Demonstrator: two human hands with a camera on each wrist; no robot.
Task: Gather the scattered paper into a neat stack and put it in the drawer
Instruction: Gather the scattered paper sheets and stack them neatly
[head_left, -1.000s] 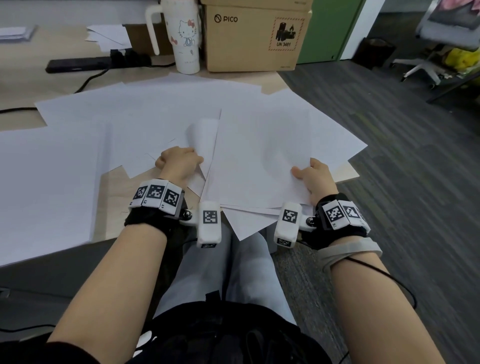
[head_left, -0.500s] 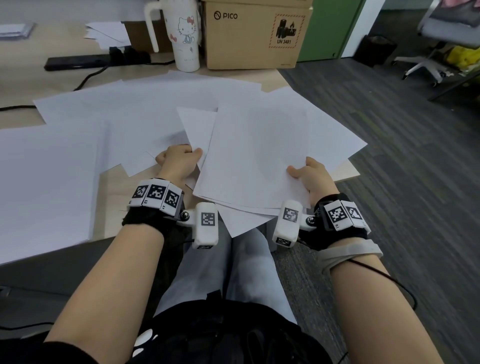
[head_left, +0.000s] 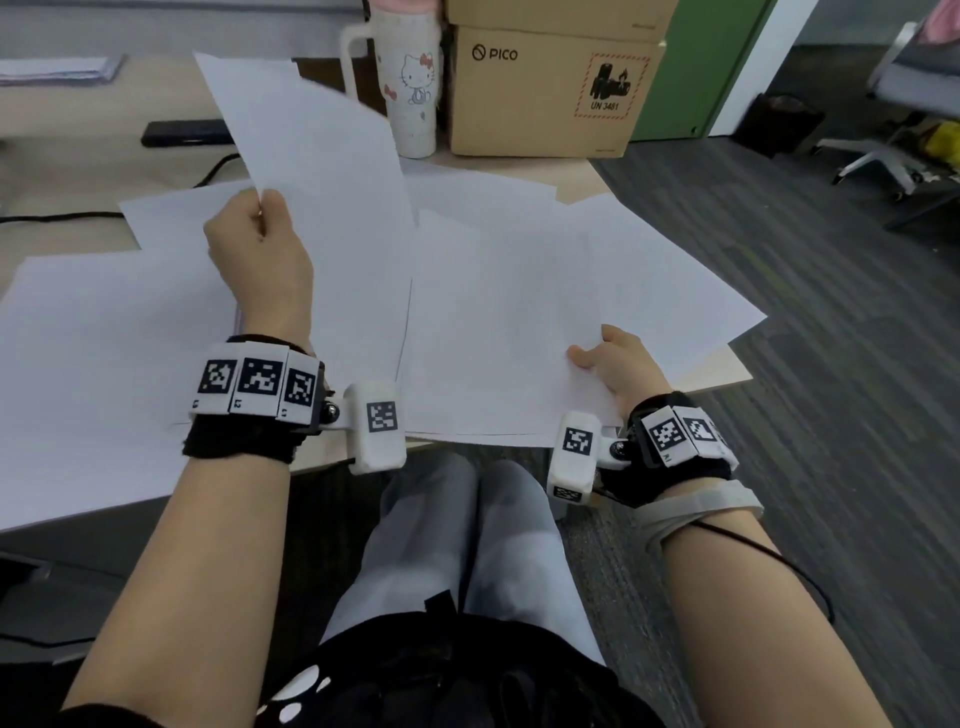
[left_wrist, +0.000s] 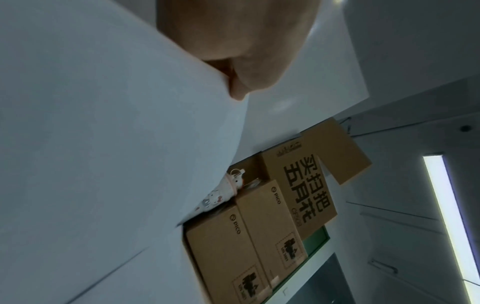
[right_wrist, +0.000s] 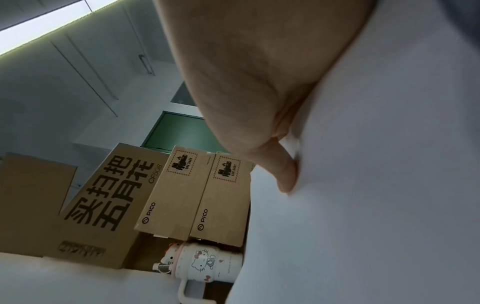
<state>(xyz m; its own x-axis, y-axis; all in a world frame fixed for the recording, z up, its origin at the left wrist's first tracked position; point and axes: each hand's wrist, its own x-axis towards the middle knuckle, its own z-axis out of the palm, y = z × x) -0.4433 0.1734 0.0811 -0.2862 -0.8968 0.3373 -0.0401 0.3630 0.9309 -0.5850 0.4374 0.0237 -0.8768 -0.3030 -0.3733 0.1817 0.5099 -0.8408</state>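
Observation:
White paper sheets lie scattered over the wooden desk (head_left: 727, 371). My left hand (head_left: 260, 249) pinches one sheet (head_left: 322, 171) at its left edge and holds it lifted above the desk, tilted up toward the mug. In the left wrist view that sheet (left_wrist: 103, 144) fills the left side under my thumb (left_wrist: 233, 61). My right hand (head_left: 618, 369) grips the near right edge of a small pile of sheets (head_left: 498, 332) at the desk's front corner, thumb on top. The right wrist view shows the pile (right_wrist: 376, 185) beside my thumb (right_wrist: 283, 170). No drawer is in view.
A Hello Kitty mug (head_left: 410, 78) and a PICO cardboard box (head_left: 550, 88) stand at the back of the desk. A black power strip (head_left: 182, 132) with a cable lies at the back left. More sheets (head_left: 93, 353) cover the left. An office chair (head_left: 893, 150) stands on the carpet, right.
My left hand has risen and moved forward, lifting one sheet off the desk. The right hand keeps its grip on the pile at the front corner.

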